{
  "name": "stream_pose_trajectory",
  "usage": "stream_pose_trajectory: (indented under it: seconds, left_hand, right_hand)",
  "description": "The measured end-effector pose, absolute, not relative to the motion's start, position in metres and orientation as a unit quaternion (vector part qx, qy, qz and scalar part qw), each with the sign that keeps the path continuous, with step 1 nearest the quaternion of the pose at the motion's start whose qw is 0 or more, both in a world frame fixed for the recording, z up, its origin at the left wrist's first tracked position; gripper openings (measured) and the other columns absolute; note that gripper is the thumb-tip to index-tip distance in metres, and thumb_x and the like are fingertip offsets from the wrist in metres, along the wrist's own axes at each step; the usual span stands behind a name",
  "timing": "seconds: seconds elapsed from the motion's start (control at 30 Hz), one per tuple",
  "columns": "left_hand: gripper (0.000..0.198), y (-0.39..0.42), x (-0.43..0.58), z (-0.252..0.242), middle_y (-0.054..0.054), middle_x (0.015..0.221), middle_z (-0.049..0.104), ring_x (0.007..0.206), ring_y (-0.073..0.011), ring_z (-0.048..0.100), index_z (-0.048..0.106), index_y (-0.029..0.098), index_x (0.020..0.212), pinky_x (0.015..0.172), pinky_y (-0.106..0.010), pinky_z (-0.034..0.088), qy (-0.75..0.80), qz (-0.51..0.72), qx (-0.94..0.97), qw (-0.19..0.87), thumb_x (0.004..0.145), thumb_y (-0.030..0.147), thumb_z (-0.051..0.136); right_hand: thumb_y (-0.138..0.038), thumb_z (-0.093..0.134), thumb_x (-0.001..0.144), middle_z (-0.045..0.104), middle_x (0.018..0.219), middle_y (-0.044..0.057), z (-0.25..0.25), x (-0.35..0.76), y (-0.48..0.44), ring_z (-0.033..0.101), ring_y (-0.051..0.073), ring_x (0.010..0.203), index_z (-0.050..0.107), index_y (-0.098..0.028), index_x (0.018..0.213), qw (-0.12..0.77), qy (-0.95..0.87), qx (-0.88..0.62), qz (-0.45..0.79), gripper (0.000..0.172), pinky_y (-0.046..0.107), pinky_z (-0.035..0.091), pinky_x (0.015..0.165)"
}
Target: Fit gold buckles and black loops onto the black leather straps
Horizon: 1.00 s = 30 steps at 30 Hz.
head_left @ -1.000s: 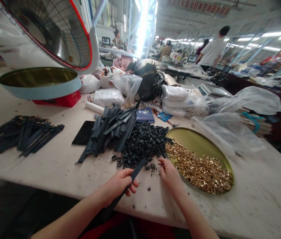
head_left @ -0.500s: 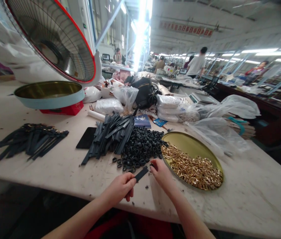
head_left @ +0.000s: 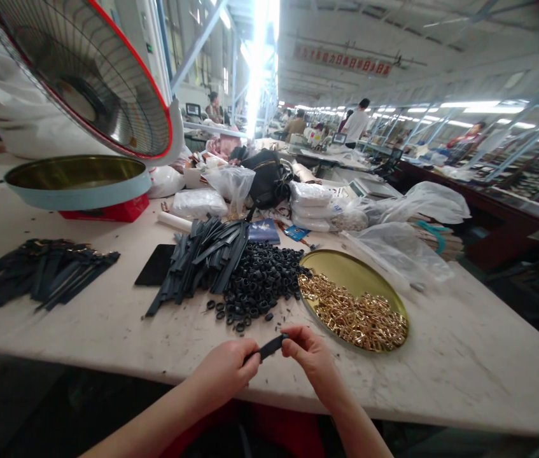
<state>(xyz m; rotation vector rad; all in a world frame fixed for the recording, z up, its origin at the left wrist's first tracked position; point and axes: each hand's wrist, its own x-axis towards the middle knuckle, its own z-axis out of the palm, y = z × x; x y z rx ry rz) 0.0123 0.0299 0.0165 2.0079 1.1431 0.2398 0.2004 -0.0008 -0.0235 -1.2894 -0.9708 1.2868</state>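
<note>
My left hand (head_left: 231,369) pinches one end of a short flat black strap (head_left: 270,347), held just above the table's front part. At the strap's other end, my right hand (head_left: 311,357) is closed with thumb and forefinger on a small black loop, partly hidden by the fingers. Beyond my hands lies a heap of black loops (head_left: 264,280). A pile of loose black straps (head_left: 202,261) rests against its left side. To the right, a round gold-coloured tray (head_left: 345,264) holds many small gold metal buckles or clasps (head_left: 359,318).
Straps with gold fittings (head_left: 54,270) lie at the left. Behind them a round tin (head_left: 78,191) sits on a red box (head_left: 107,211) below a tilted fan (head_left: 92,83). Plastic bags (head_left: 393,248) and a black bag (head_left: 269,175) crowd the back. People stand farther off.
My right hand has moved toward me with the small loop, from beside the heap to the strap's end. My left hand still holds the strap. The view has shifted slightly.
</note>
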Motion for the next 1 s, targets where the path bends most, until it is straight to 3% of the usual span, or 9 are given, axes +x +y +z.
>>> stream_pose_trajectory:
  seconds: [0.17, 0.27, 0.37, 0.43, 0.53, 0.6, 0.77, 1.0]
  left_hand:
    - [0.024, 0.033, 0.013, 0.022, 0.001, 0.060, 0.057, 0.057, -0.0146, 0.050, 0.058, 0.022, 0.067, 0.050, -0.021, 0.025, 0.424, 0.061, 0.805, 0.410, 0.080, 0.034, 0.041]
    - [0.028, 0.034, 0.021, 0.015, -0.001, 0.071, 0.061, 0.066, -0.0170, 0.054, 0.059, 0.023, 0.087, 0.058, -0.022, 0.032, 0.437, 0.092, 0.774, 0.448, 0.081, 0.040, 0.039]
    - [0.041, 0.038, 0.031, 0.004, -0.003, 0.086, 0.063, 0.078, -0.0188, 0.055, 0.049, 0.021, 0.112, 0.068, -0.024, 0.037, 0.443, 0.136, 0.735, 0.495, 0.082, 0.045, 0.036]
    - [0.040, 0.044, 0.035, -0.003, -0.003, 0.085, 0.061, 0.077, -0.0179, 0.053, 0.052, 0.020, 0.108, 0.068, -0.023, 0.037, 0.434, 0.148, 0.726, 0.513, 0.082, 0.046, 0.036]
    - [0.033, 0.055, 0.038, -0.012, 0.002, 0.067, 0.052, 0.064, -0.0142, 0.047, 0.058, 0.018, 0.084, 0.057, -0.021, 0.034, 0.442, 0.155, 0.712, 0.523, 0.081, 0.043, 0.036]
    - [0.030, 0.060, 0.040, -0.016, 0.004, 0.059, 0.042, 0.057, -0.0124, 0.041, 0.053, 0.018, 0.073, 0.052, -0.021, 0.030, 0.462, 0.158, 0.697, 0.524, 0.081, 0.040, 0.035]
    - [0.025, 0.063, 0.045, -0.021, 0.006, 0.057, 0.034, 0.054, -0.0105, 0.036, 0.047, 0.018, 0.066, 0.050, -0.020, 0.027, 0.457, 0.157, 0.689, 0.541, 0.080, 0.035, 0.034]
    - [0.024, 0.056, 0.047, -0.021, 0.007, 0.050, 0.035, 0.050, -0.0103, 0.037, 0.046, 0.019, 0.065, 0.047, -0.020, 0.026, 0.466, 0.144, 0.683, 0.544, 0.079, 0.035, 0.036]
  right_hand:
    - [-0.034, 0.065, 0.068, 0.056, 0.058, -0.004, -0.023, 0.201, -0.004, 0.051, 0.011, 0.058, 0.063, -0.017, 0.082, 0.459, -0.419, -0.532, 0.575, 0.022, 0.025, 0.039, 0.060]
    - [-0.036, 0.069, 0.064, 0.056, 0.058, -0.005, -0.027, 0.186, -0.006, 0.050, 0.011, 0.055, 0.059, -0.018, 0.083, 0.471, -0.402, -0.519, 0.589, 0.028, 0.024, 0.039, 0.056]
    - [-0.036, 0.069, 0.063, 0.055, 0.063, -0.006, -0.035, 0.177, -0.004, 0.052, 0.011, 0.055, 0.049, -0.021, 0.102, 0.514, -0.391, -0.518, 0.560, 0.047, 0.024, 0.041, 0.054]
    - [-0.037, 0.064, 0.070, 0.057, 0.070, -0.003, -0.037, 0.186, 0.001, 0.056, 0.014, 0.062, 0.042, -0.022, 0.113, 0.505, -0.440, -0.538, 0.512, 0.051, 0.025, 0.043, 0.058]
    - [-0.033, 0.048, 0.082, 0.061, 0.082, 0.003, -0.032, 0.226, 0.019, 0.058, 0.015, 0.074, 0.053, -0.020, 0.101, 0.378, -0.578, -0.656, 0.304, 0.024, 0.026, 0.044, 0.066]
    - [-0.027, 0.040, 0.085, 0.061, 0.088, 0.005, -0.027, 0.258, 0.039, 0.058, 0.015, 0.080, 0.058, -0.019, 0.091, 0.173, -0.640, -0.744, 0.087, 0.020, 0.025, 0.042, 0.071]
    - [-0.021, 0.055, 0.073, 0.064, 0.080, 0.011, -0.026, 0.304, 0.084, 0.060, 0.022, 0.076, 0.064, -0.015, 0.072, 0.043, -0.642, -0.765, 0.030, 0.010, 0.031, 0.040, 0.067]
    - [-0.016, 0.057, 0.070, 0.067, 0.079, 0.018, -0.030, 0.290, 0.093, 0.062, 0.028, 0.077, 0.066, -0.010, 0.073, -0.031, -0.653, -0.757, 0.013, 0.012, 0.033, 0.038, 0.066]
